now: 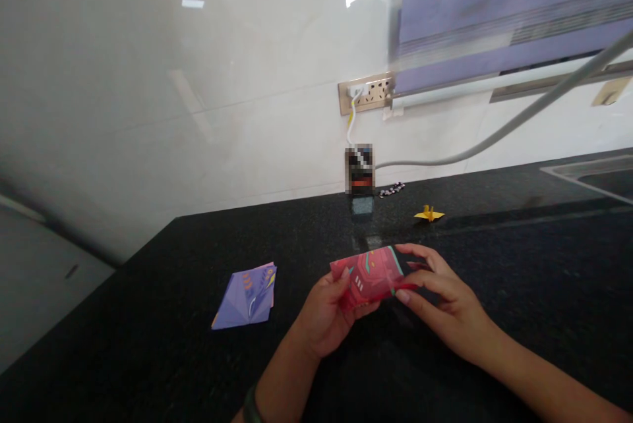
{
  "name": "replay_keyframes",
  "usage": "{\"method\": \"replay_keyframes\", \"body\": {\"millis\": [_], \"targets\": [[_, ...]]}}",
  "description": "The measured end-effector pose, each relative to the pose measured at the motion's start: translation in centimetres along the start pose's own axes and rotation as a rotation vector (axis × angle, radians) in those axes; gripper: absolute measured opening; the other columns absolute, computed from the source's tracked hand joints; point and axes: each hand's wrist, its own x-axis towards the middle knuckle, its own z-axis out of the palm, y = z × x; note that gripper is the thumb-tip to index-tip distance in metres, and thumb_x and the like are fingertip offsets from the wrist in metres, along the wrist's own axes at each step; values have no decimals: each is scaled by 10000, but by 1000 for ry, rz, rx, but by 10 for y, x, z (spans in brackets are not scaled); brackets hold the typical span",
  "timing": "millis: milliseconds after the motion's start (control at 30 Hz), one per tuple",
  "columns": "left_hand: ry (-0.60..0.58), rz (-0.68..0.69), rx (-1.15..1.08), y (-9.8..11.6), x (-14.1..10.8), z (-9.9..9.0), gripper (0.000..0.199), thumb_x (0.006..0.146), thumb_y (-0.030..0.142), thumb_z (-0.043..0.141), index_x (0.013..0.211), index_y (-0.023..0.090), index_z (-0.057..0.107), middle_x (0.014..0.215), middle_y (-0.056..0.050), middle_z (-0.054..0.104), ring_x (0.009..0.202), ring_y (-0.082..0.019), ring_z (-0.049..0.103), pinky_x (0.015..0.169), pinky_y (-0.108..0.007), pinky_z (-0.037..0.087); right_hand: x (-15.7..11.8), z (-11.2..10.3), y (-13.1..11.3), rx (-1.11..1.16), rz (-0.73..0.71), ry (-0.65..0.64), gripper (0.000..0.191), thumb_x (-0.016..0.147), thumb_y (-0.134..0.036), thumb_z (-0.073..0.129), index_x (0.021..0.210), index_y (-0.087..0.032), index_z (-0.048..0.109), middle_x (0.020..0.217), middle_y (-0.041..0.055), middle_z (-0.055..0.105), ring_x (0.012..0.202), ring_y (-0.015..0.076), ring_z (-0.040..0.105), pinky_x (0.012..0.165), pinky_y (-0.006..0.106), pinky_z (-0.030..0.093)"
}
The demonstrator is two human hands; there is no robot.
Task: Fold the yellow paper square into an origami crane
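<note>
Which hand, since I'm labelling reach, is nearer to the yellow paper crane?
Right: the right hand is just below the yellow paper crane; the left hand is farther, below and to its left.

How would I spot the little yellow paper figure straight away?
Find the black countertop below the pale wall. Look beyond the right hand, where a small folded figure spreads two pointed wings. It is yellow all over, unlike the patterned purple paper and the dark-and-light strip nearer the wall.
</note>
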Motion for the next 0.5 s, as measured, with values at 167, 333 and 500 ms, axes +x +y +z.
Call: {"method": "replay_keyframes", "body": {"millis": [167, 333, 500], "targets": [[-62, -47, 0, -6, 0, 0, 441, 812, 457, 399, 1057, 123, 551, 1001, -135, 616, 871, -224, 590, 753, -378, 468, 3, 5, 0, 305, 276, -58, 158, 789, -310, 507, 716, -197, 591, 934, 51, 587, 897, 196, 539, 815, 322, 414], [-92, 131, 123, -12, -1, 4, 563, 663, 482, 595, 1112, 152, 511, 1137, -143, 544, 999, -269, 522, 796, -370, 441, 3, 6, 5, 368, 380, -22, 175, 783, -339, 503, 741, -190, 584, 769, 21, 631, 737, 174, 567, 705, 273, 434], [138, 220, 361, -15, 1, 5, 478, 595, 195, 718, 1038, 171, 538, 976, -79, 631, 802, -166, 590, 769, -293, 440, 2, 6, 5, 283, 356, -16, 158, 771, -319, 521, 702, -191, 581, 754, 26, 622, 726, 174, 556, 668, 262, 428]]}}
